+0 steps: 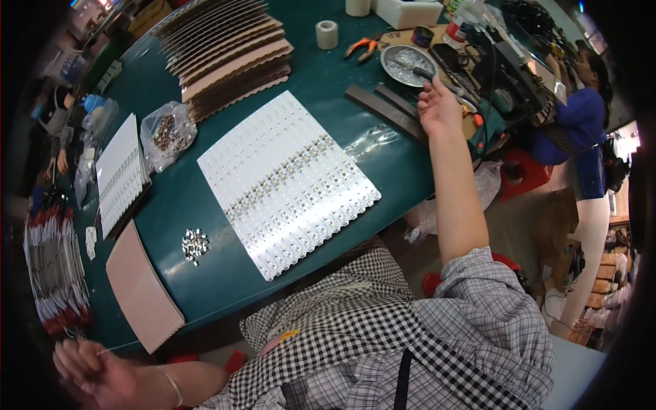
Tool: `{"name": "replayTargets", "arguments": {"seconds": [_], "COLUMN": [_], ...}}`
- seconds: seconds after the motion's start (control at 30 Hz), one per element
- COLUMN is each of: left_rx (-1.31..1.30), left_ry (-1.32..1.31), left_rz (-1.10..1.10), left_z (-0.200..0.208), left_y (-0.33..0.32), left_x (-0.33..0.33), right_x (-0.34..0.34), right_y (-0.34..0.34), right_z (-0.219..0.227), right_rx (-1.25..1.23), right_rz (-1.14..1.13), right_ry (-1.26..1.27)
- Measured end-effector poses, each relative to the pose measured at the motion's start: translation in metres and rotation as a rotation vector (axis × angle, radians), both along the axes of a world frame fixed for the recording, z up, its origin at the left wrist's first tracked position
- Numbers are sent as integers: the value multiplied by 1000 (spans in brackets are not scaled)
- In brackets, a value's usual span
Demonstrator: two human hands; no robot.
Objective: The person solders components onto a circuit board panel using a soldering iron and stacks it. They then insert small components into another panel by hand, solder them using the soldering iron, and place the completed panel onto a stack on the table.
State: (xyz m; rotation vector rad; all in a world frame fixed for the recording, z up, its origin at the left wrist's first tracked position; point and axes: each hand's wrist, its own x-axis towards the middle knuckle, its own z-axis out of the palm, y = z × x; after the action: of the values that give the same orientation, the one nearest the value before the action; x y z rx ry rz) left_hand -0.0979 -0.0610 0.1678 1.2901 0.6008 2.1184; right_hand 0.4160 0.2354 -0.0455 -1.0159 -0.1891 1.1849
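At the far right of the table my right hand (441, 109) has its fingers curled at the handle end of what looks like a soldering iron (422, 71). The iron's front lies in a round metal bowl (391, 74) of silvery scraps. Low at the left, my left hand (89, 365) is closed, a thin pale wire (113, 349) sticking out from its fingertips. Between my hands lies a white panel of LED strips (287, 181), its scalloped edge toward me. A small heap of shiny metal parts (195, 246) sits left of it.
Pinkish boards (229, 58) stand stacked at the back. At left are a single pinkish board (143, 287), more white panels (121, 171), a bag of small parts (166, 137) and bundled wires (58, 266). Dark bars (386, 109) and orange pliers (362, 46) lie near the bowl.
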Motion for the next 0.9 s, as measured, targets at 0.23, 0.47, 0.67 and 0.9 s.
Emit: {"name": "replayTargets", "arguments": {"seconds": [0.23, 0.47, 0.67, 0.9], "left_rx": [-348, -323, -230, -370], "left_ry": [701, 1096, 1292, 1341], "left_rz": [193, 90, 96, -24], "left_z": [-68, -133, -179, -193], "left_y": [79, 144, 169, 170], "left_x": [128, 200, 228, 238], "right_x": [10, -28, -49, -39], "right_y": [8, -96, -157, -168], "right_z": [5, 48, 27, 15], "right_rx": [87, 448, 296, 228], "right_rz": [-134, -179, 100, 331], "right_ry": [-462, -737, -579, -719]}}
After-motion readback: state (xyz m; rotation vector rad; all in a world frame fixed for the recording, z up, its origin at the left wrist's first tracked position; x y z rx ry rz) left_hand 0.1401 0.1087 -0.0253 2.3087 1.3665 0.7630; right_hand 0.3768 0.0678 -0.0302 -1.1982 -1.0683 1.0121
